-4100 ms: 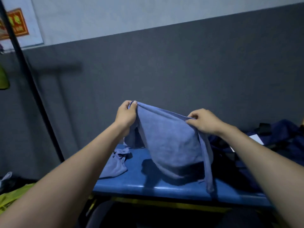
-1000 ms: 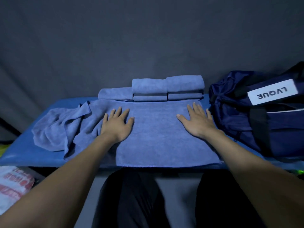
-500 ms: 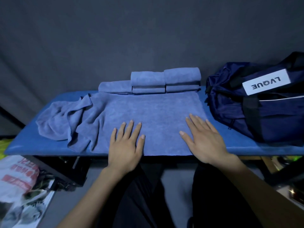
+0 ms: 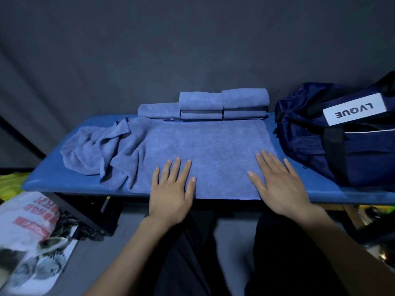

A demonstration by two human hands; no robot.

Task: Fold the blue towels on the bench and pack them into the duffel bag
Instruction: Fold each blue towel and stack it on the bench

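A blue towel (image 4: 205,154) lies spread flat across the middle of the blue bench (image 4: 42,180), its near edge along the bench's front lip. The left hand (image 4: 171,191) rests palm down at the towel's 6 o'clock edge, fingers straight and slightly fanned, gripping nothing. The right hand (image 4: 277,184) lies flat the same way at the towel's 4 o'clock corner, fingers extended and holding nothing. At the spread towel's 9 o'clock a crumpled towel (image 4: 92,150) sits bunched on the bench, touching it. At 12 o'clock, against the dark backdrop, folded towels (image 4: 222,103) stand in two short stacks side by side, with one more folded piece just to their left. The navy duffel bag (image 4: 342,142) sits at 3 o'clock on the bench end, a white label (image 4: 354,108) reading LVQUE upside down. A printed plastic bag (image 4: 27,227) lies on the floor at 8 o'clock
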